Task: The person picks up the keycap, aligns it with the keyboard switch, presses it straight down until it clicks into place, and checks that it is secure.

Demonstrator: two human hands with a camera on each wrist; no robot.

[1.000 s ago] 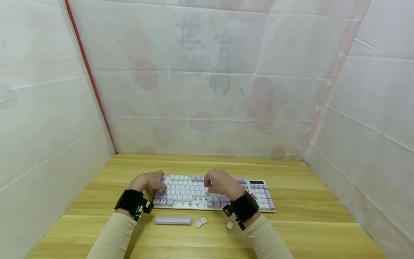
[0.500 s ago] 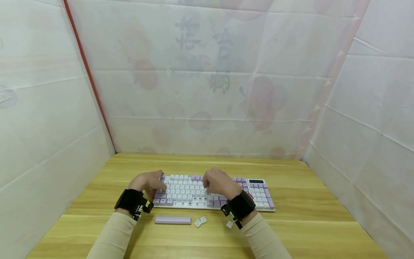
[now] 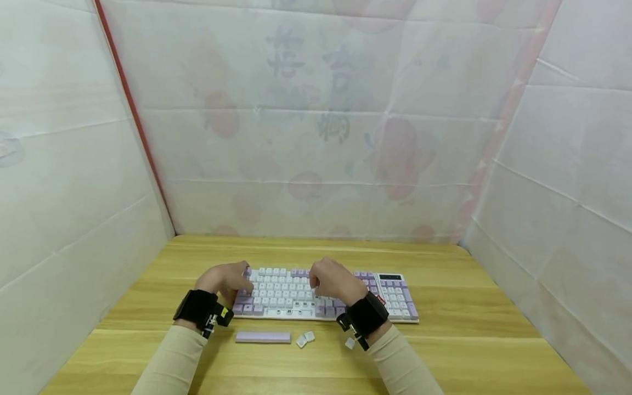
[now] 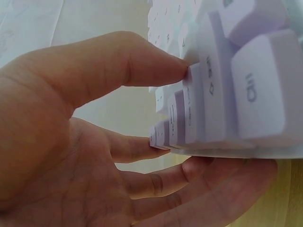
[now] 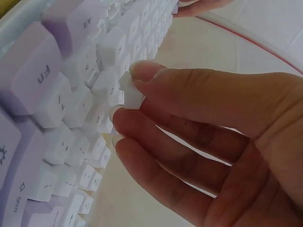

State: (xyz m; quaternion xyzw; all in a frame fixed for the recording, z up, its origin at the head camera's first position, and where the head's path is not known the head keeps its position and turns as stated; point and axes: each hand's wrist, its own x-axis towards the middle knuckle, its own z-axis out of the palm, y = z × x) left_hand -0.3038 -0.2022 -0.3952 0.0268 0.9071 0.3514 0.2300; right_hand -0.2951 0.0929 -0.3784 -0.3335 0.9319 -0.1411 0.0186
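Note:
A white and lilac keyboard [image 3: 281, 287] lies across the wooden table. My left hand [image 3: 224, 278] grips its left end; in the left wrist view the thumb [image 4: 156, 64] rests by the Caps Lock key [image 4: 191, 106] and the other fingers reach along and under the edge. Over the middle of the keyboard, my right hand [image 3: 337, 281] pinches a small white keycap [image 5: 134, 97] between thumb and fingers, close above the keys. Switches without caps [image 3: 291, 312] show along the front rows. A long lilac spacebar cap [image 3: 263, 337] lies in front of the keyboard.
Two loose white keycaps [image 3: 302, 342] lie together right of the spacebar cap. Another white keycap [image 3: 350, 343] sits near my right wrist. Pale fabric walls [image 3: 316, 208] enclose the table [image 3: 444, 356] at the back and both sides.
My right hand and forearm have shifted slightly to the left over the keyboard. The left hand keeps its grip, and the loose caps lie as before.

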